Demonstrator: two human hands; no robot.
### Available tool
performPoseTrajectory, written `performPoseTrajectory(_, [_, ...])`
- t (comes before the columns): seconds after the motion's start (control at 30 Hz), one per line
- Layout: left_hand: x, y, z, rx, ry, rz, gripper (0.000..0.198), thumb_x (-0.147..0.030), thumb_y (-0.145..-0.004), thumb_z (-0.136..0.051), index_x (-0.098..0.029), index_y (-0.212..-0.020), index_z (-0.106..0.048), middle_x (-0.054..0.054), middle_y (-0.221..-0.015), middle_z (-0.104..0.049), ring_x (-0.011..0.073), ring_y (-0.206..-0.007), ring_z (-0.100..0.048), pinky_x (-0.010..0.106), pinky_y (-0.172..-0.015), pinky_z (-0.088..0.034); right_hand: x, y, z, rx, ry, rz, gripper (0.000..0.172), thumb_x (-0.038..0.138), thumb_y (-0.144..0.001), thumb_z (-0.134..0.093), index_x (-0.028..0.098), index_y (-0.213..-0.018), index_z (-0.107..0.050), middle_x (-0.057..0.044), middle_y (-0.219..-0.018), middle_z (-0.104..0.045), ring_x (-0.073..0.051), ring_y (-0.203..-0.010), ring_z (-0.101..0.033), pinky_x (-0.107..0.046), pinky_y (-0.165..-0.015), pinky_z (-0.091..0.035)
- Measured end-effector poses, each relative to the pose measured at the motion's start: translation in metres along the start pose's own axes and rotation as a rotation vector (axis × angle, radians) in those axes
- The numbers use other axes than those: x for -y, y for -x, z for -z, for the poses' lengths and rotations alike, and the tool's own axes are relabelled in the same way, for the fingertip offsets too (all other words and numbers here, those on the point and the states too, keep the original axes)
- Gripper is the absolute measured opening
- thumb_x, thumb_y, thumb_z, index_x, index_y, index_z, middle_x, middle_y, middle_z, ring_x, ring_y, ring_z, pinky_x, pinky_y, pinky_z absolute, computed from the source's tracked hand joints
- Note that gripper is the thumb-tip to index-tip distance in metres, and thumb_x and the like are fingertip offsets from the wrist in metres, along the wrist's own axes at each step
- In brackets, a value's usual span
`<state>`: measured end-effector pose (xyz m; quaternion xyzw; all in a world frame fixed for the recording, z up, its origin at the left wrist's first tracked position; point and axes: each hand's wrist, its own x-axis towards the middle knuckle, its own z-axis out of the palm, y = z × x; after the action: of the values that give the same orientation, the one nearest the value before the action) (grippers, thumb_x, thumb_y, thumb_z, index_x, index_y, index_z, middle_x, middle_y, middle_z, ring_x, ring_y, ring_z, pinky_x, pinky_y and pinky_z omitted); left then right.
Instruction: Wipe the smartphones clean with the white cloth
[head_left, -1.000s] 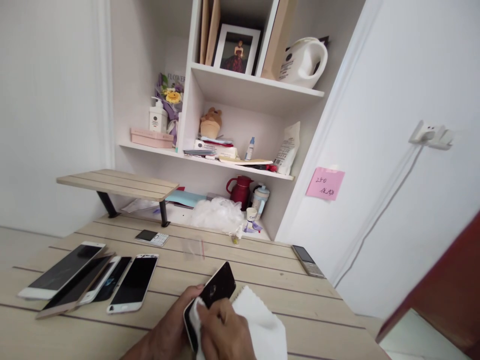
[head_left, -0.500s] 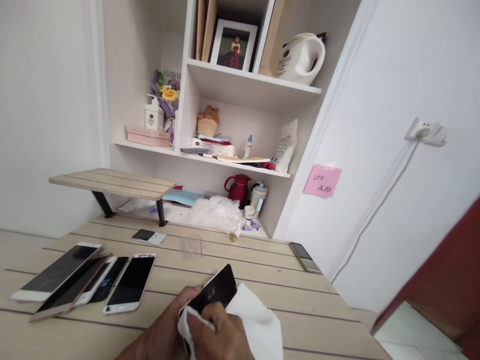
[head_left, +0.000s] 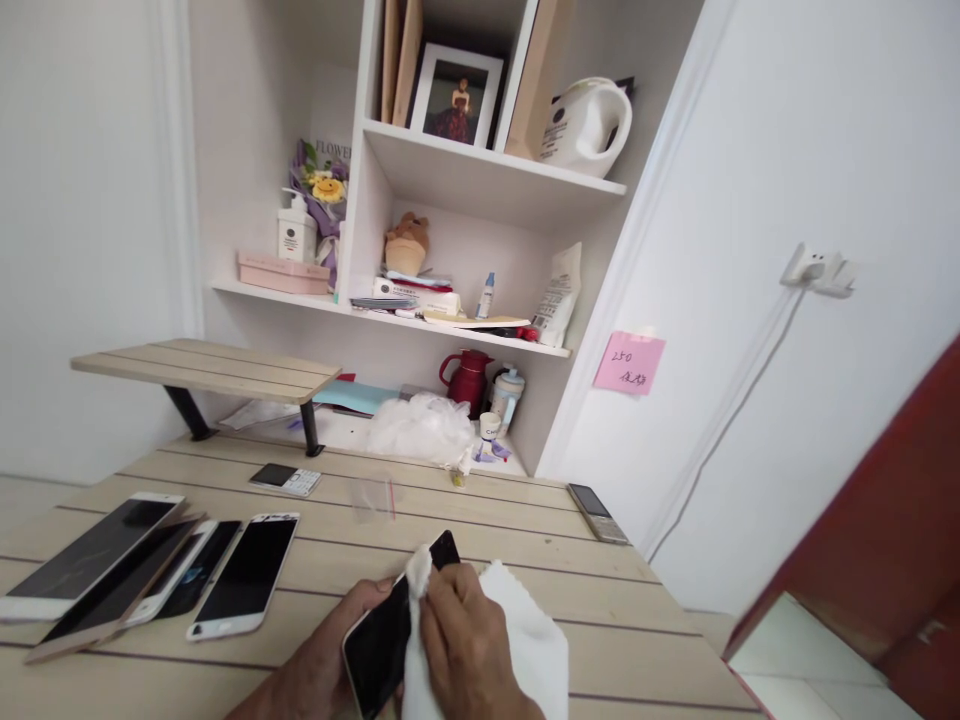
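My left hand (head_left: 330, 655) is closed around a black smartphone (head_left: 379, 645), holding it tilted above the wooden table (head_left: 615, 650) near the bottom of the view. My right hand (head_left: 465, 650) grips a white cloth (head_left: 532, 645) and presses a fold of it against the phone's screen, near the far end. Most of the cloth hangs to the right of the phone. Only the phone's near half and its far tip show.
A row of several smartphones (head_left: 142, 575) lies at the left of the table. A small keypad phone (head_left: 285, 478), a clear plastic bag (head_left: 373, 495) and a grey bar phone (head_left: 597, 512) lie farther back. Behind stand a low wooden riser (head_left: 202, 365) and a cluttered white shelf unit (head_left: 480, 330).
My right hand has slid the cloth from the phone's near end up toward its far end, covering the middle of the screen. The view has shifted slightly right.
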<state>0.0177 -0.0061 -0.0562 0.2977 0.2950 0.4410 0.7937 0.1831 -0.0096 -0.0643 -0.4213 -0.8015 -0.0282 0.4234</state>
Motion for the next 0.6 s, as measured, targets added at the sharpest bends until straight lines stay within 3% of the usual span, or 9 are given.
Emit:
performPoseTrajectory(0.2, [-0.007,0.006,0.004,0.024,-0.210,0.102,0.051,-0.059,-0.087,-0.054,-0.012,-0.084,-0.072,0.012,-0.070,-0.072,0.0203,-0.059,-0.064,0.026,-0.052,-0.046,-0.019,-0.009,0.006,-0.196,0.021,-0.205,0.027,0.017,-0.102,-0.035,0.021,-0.098,-0.062,-0.003,-0.082,-0.054,-0.019,-0.072,-0.060,-0.031,-0.067,-0.050])
performPoseTrajectory(0.27, [-0.007,0.006,0.005,-0.004,-0.199,0.093,0.045,-0.056,-0.087,-0.055,-0.014,-0.083,-0.071,0.009,-0.067,-0.070,0.0191,-0.058,-0.063,0.025,-0.053,-0.046,-0.016,-0.008,0.005,-0.180,0.009,-0.189,0.026,0.016,-0.101,-0.036,0.022,-0.095,-0.060,-0.003,-0.082,-0.055,-0.018,-0.072,-0.061,-0.029,-0.066,-0.050])
performPoseTrajectory(0.43, [0.000,0.000,0.007,-0.009,-0.074,0.022,0.033,-0.051,-0.081,-0.066,-0.020,-0.070,-0.064,-0.003,-0.052,-0.053,0.0149,-0.049,-0.053,0.024,-0.045,-0.041,-0.001,0.001,0.000,-0.002,0.014,0.032,0.023,0.016,-0.098,-0.040,0.022,-0.104,-0.062,-0.005,-0.088,-0.055,-0.016,-0.064,-0.060,-0.027,-0.056,-0.047])
performPoseTrajectory(0.6, [-0.004,0.003,0.006,0.052,-0.203,0.076,0.046,-0.059,-0.087,-0.054,-0.015,-0.081,-0.069,0.007,-0.067,-0.069,0.0195,-0.058,-0.063,0.027,-0.053,-0.044,-0.012,-0.005,0.004,-0.147,-0.003,-0.142,0.027,0.015,-0.100,-0.035,0.022,-0.099,-0.061,-0.004,-0.085,-0.054,-0.017,-0.071,-0.060,-0.031,-0.067,-0.051])
